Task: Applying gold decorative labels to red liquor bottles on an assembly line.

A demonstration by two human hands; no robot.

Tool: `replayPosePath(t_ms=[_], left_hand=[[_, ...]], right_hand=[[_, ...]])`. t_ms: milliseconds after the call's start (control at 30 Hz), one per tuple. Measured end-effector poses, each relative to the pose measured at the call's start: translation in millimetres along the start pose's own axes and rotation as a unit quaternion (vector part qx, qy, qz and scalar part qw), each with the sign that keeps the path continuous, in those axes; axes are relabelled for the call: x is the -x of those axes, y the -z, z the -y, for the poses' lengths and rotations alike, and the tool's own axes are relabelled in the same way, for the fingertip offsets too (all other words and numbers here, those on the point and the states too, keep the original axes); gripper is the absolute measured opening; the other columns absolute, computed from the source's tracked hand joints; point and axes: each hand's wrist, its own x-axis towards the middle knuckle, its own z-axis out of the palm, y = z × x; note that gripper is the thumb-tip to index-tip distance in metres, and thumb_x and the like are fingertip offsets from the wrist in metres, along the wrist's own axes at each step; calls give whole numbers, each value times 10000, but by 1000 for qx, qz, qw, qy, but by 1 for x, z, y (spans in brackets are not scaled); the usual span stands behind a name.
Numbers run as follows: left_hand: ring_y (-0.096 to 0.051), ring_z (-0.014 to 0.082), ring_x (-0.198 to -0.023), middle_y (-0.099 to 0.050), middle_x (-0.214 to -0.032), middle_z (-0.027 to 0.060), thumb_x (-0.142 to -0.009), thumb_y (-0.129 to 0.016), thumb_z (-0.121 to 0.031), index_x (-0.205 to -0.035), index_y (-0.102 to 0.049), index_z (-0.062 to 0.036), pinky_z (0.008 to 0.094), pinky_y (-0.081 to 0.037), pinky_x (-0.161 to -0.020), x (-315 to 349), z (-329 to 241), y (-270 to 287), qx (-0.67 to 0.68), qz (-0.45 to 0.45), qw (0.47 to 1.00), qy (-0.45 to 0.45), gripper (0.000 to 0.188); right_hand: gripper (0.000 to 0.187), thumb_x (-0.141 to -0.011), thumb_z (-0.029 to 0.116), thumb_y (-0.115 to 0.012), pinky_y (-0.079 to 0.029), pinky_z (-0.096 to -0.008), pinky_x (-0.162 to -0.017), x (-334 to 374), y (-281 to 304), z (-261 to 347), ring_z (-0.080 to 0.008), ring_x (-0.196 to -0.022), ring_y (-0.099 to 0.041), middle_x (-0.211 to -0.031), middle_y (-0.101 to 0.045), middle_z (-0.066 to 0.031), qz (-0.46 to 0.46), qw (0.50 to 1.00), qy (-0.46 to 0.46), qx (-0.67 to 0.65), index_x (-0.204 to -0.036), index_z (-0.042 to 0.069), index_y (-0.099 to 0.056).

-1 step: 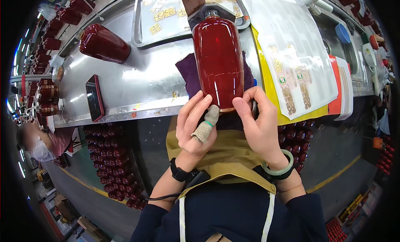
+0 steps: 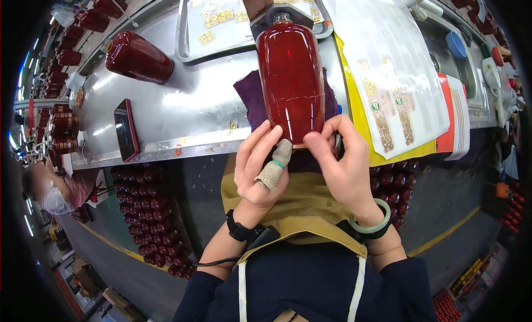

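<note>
Bottle and hands: the dark-red bottle (image 2: 291,83) lies straight ahead of me, base at my fingers, its long axis running away to the neck at the far end. Both my hands are at the base, about equally near, one on each side.

Left hand (image 2: 257,172): fingers bent and close together, two fingertips against the bottle's lower left side; thumb, in a knit cover (image 2: 270,176) with a green band, lies at the base edge. Whether this is a firm pinch, cannot tell.

Right hand (image 2: 346,164): half curled, thumb tip at the base's right corner, index finger arched above it. Something small and dark grey shows between these fingers; kind unclear, grip on it cannot be judged.

Further out: purple cloth (image 2: 249,97) beneath the bottle, showing on both sides. Bottle neck at a grey metal bracket (image 2: 260,25); exact contact there not clear. Behind, a metal tray (image 2: 179,45) with gold-coloured pieces (image 2: 219,17) in it. On my right, a translucent sheet (image 2: 435,114) carrying two gold patterned strips (image 2: 408,131), over a yellow sheet (image 2: 407,152). On my left, a phone (image 2: 126,131) near the front edge of the metal table (image 2: 205,100); a second red bottle (image 2: 138,59) beyond it, well apart from my hands.
</note>
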Motion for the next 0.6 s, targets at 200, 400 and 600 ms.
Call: replayPosePath(t_ms=[200,400,600], left_hand=[[-727,387,-1074,-755,-1134,167,-771,-767,125,-958,-740,62,420,-636,-854,0,2,-3,1,-14,1000,-15,199],[-726,391,-1079,-753,-1139,169,-777,-765,124,-929,-727,61,420,-640,-862,1,2,-3,1,-13,1000,-9,169],[-724,400,-1079,-749,-1153,172,-772,-768,129,-914,-727,45,417,-644,-869,1,2,-4,5,-14,1000,-10,170]], right_hand=[[375,-884,240,-861,-393,-305,-565,1,-3,-6,-132,-607,-438,-721,-520,-33,-8,1000,-7,-16,-896,28,-552],[332,-908,210,-834,-369,-286,-564,1,0,1,-104,-615,-418,-725,-509,-20,2,1000,-11,-6,-897,27,-558],[310,-906,189,-831,-355,-278,-568,0,1,-3,-98,-626,-400,-728,-496,-11,8,1000,-4,-23,-898,27,-567]])
